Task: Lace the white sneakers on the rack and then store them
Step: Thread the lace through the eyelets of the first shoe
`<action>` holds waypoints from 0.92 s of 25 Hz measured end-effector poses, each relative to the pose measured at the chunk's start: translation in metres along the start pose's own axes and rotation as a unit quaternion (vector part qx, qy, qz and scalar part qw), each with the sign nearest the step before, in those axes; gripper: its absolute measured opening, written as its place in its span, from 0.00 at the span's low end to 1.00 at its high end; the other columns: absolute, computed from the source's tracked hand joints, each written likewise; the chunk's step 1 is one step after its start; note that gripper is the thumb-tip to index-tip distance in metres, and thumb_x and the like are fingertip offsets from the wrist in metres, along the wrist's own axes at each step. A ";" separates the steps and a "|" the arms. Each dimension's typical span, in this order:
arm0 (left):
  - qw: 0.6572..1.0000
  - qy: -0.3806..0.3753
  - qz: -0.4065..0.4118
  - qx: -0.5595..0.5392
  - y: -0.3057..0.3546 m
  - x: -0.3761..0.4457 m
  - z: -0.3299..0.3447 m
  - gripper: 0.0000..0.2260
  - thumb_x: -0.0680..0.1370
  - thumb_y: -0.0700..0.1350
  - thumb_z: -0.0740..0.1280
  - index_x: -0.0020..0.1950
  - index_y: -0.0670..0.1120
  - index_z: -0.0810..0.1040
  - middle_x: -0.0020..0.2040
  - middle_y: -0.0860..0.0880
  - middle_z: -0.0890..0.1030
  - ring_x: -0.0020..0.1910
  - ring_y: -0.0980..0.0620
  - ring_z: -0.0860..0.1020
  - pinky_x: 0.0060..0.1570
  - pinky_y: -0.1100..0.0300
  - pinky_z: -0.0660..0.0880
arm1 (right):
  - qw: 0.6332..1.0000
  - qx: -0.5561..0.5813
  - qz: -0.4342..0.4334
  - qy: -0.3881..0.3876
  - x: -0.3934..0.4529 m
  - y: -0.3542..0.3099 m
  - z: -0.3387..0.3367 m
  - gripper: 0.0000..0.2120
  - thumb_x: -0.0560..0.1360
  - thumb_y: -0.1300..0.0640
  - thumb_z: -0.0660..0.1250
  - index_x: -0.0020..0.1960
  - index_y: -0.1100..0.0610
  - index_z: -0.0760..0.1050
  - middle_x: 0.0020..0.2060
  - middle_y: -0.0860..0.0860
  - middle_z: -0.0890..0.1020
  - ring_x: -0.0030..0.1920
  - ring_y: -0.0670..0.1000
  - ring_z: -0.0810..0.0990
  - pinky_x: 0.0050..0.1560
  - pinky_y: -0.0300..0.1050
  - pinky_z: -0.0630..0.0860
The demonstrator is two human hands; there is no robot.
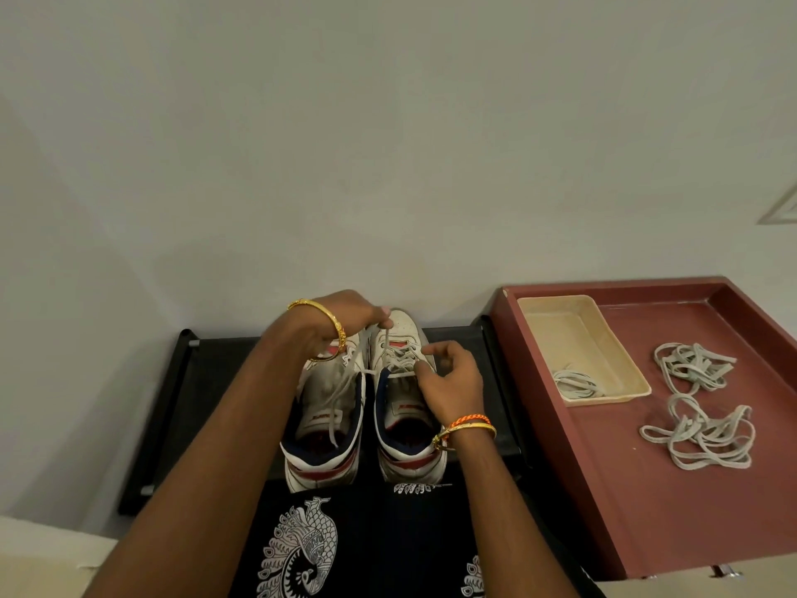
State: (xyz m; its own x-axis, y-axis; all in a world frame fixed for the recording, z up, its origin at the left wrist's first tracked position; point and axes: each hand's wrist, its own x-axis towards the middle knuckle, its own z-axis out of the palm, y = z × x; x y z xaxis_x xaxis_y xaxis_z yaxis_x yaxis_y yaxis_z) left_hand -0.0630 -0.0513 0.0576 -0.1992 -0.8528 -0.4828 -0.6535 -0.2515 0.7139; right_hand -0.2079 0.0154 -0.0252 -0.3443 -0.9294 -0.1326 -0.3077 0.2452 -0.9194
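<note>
Both white sneakers (362,407) stand side by side on the black rack (215,381), toes toward the wall. Your left hand (345,317) pinches a lace (386,338) above the right shoe's toe — your right hand (448,381) pinches the lacing at its eyelets (mid-tongue). Spare laces (698,433) lie in the red tray (647,489), well apart.

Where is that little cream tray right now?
In the head view, the cream tray sits on the right, in the far-left corner of the maroon tray, beside the black rack.

dim, even light | soft shadows | edges bowed | slight blur
</note>
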 end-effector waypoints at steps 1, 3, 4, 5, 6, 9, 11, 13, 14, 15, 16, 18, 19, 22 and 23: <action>0.999 0.002 0.027 -0.024 0.011 -0.014 -0.001 0.10 0.80 0.47 0.62 0.44 0.48 0.80 0.62 0.45 0.76 0.64 0.48 0.70 0.62 0.58 0.62 | 0.999 0.049 -0.021 -0.005 -0.004 -0.009 -0.002 0.07 0.71 0.61 0.69 0.41 0.48 0.76 0.49 0.51 0.80 0.54 0.54 0.78 0.57 0.55 0.75; 0.993 -0.005 0.072 -0.093 0.027 -0.036 0.000 0.08 0.79 0.45 0.63 0.45 0.46 0.81 0.55 0.49 0.79 0.59 0.54 0.73 0.57 0.64 0.64 | 0.986 0.131 -0.067 -0.074 -0.012 -0.027 -0.005 0.08 0.72 0.64 0.69 0.43 0.51 0.79 0.45 0.51 0.83 0.51 0.51 0.81 0.56 0.52 0.77; 0.987 -0.015 0.084 -0.135 0.032 -0.046 0.002 0.08 0.79 0.43 0.63 0.46 0.44 0.81 0.50 0.50 0.81 0.53 0.56 0.76 0.53 0.66 0.68 | 0.975 0.158 -0.092 -0.124 -0.018 -0.037 -0.006 0.07 0.73 0.64 0.70 0.47 0.53 0.80 0.46 0.50 0.84 0.51 0.49 0.81 0.55 0.49 0.78; 0.980 -0.020 0.090 -0.176 0.034 -0.055 0.005 0.08 0.79 0.42 0.63 0.47 0.43 0.82 0.45 0.50 0.82 0.45 0.57 0.79 0.44 0.69 0.73 | 0.962 0.181 -0.113 -0.168 -0.024 -0.046 -0.008 0.07 0.74 0.64 0.69 0.50 0.55 0.79 0.45 0.49 0.84 0.50 0.47 0.82 0.54 0.44 0.78; 0.972 -0.013 0.092 -0.215 0.033 -0.063 0.008 0.08 0.78 0.42 0.64 0.47 0.41 0.82 0.39 0.48 0.82 0.36 0.56 0.79 0.34 0.70 0.73 | 0.951 0.198 -0.130 -0.196 -0.029 -0.052 -0.009 0.07 0.75 0.64 0.68 0.52 0.57 0.78 0.43 0.47 0.84 0.48 0.45 0.82 0.51 0.40 0.78; 0.929 0.083 0.069 -0.354 0.020 -0.071 0.014 0.07 0.77 0.44 0.66 0.44 0.45 0.83 0.39 0.45 0.81 0.35 0.52 0.78 0.31 0.66 0.75 | 0.946 0.222 -0.149 -0.182 -0.030 -0.064 -0.026 0.06 0.77 0.65 0.63 0.49 0.60 0.79 0.30 0.45 0.81 0.34 0.40 0.79 0.40 0.33 0.76; 0.898 0.163 0.040 -0.407 0.006 -0.065 0.015 0.05 0.76 0.45 0.68 0.41 0.49 0.83 0.49 0.49 0.82 0.50 0.52 0.78 0.48 0.58 0.76 | 0.952 0.228 -0.135 -0.155 -0.025 -0.064 -0.043 0.07 0.76 0.65 0.64 0.46 0.58 0.80 0.28 0.46 0.80 0.30 0.41 0.75 0.35 0.34 0.75; 0.878 0.206 0.024 -0.431 -0.005 -0.060 0.020 0.05 0.75 0.44 0.68 0.41 0.50 0.83 0.54 0.50 0.82 0.58 0.51 0.76 0.57 0.53 0.72 | 0.965 0.186 -0.130 -0.133 -0.020 -0.059 -0.054 0.07 0.75 0.65 0.67 0.42 0.56 0.81 0.28 0.46 0.81 0.29 0.40 0.75 0.31 0.33 0.74; 0.870 0.222 0.020 -0.441 -0.009 -0.058 0.023 0.05 0.75 0.43 0.68 0.41 0.50 0.83 0.54 0.48 0.82 0.58 0.49 0.76 0.58 0.52 0.73 | 0.971 0.168 -0.123 -0.116 -0.018 -0.054 -0.055 0.06 0.73 0.66 0.68 0.41 0.56 0.81 0.28 0.44 0.81 0.28 0.39 0.75 0.31 0.33 0.74; 0.862 0.238 0.018 -0.447 -0.013 -0.055 0.027 0.05 0.76 0.43 0.68 0.41 0.50 0.83 0.53 0.48 0.82 0.57 0.49 0.77 0.57 0.53 0.74 | 0.975 0.163 -0.112 -0.097 -0.015 -0.049 -0.055 0.05 0.72 0.66 0.69 0.41 0.58 0.81 0.27 0.43 0.82 0.28 0.38 0.76 0.30 0.32 0.74; 0.854 0.255 0.016 -0.452 -0.017 -0.053 0.031 0.05 0.76 0.42 0.68 0.41 0.49 0.82 0.51 0.47 0.82 0.55 0.49 0.78 0.53 0.55 0.75 | 0.977 0.165 -0.103 -0.082 -0.012 -0.044 -0.053 0.05 0.72 0.68 0.68 0.44 0.60 0.81 0.28 0.43 0.82 0.28 0.38 0.77 0.31 0.31 0.75; 0.839 0.307 0.003 -0.449 -0.025 -0.048 0.037 0.02 0.75 0.42 0.69 0.45 0.46 0.82 0.49 0.45 0.83 0.49 0.48 0.80 0.48 0.57 0.76 | 0.978 0.167 -0.093 -0.080 -0.005 -0.036 -0.049 0.10 0.74 0.72 0.64 0.52 0.62 0.79 0.30 0.44 0.83 0.31 0.38 0.80 0.34 0.31 0.77; 0.844 0.345 -0.021 -0.410 -0.030 -0.044 0.040 0.06 0.75 0.44 0.70 0.50 0.44 0.80 0.52 0.44 0.81 0.49 0.48 0.80 0.51 0.56 0.76 | 0.978 0.169 -0.085 -0.089 -0.002 -0.032 -0.047 0.11 0.75 0.73 0.63 0.53 0.63 0.78 0.32 0.46 0.83 0.32 0.39 0.81 0.35 0.31 0.78; 0.901 0.416 -0.021 -0.118 -0.044 -0.037 0.052 0.31 0.72 0.49 0.73 0.71 0.47 0.64 0.71 0.46 0.66 0.67 0.46 0.68 0.65 0.44 0.63 | 0.980 0.161 -0.054 -0.104 0.005 -0.024 -0.042 0.05 0.73 0.70 0.67 0.47 0.63 0.77 0.32 0.49 0.84 0.31 0.43 0.82 0.34 0.35 0.78; 0.921 0.384 0.042 -0.043 -0.044 -0.037 0.057 0.32 0.73 0.49 0.71 0.74 0.50 0.61 0.72 0.48 0.65 0.70 0.48 0.65 0.67 0.45 0.61 | 0.983 0.133 -0.062 -0.109 0.006 -0.022 -0.040 0.03 0.72 0.68 0.69 0.44 0.62 0.78 0.32 0.49 0.84 0.31 0.43 0.81 0.34 0.35 0.77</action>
State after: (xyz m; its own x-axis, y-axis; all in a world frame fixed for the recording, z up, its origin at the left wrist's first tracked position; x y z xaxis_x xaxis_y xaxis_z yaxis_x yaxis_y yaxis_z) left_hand -0.0690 0.0177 0.0151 0.3504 -0.9351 0.0538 -0.5930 -0.1770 0.7855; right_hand -0.2385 0.0158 0.0086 -0.1109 -0.9918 -0.0632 -0.0815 0.0725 -0.9940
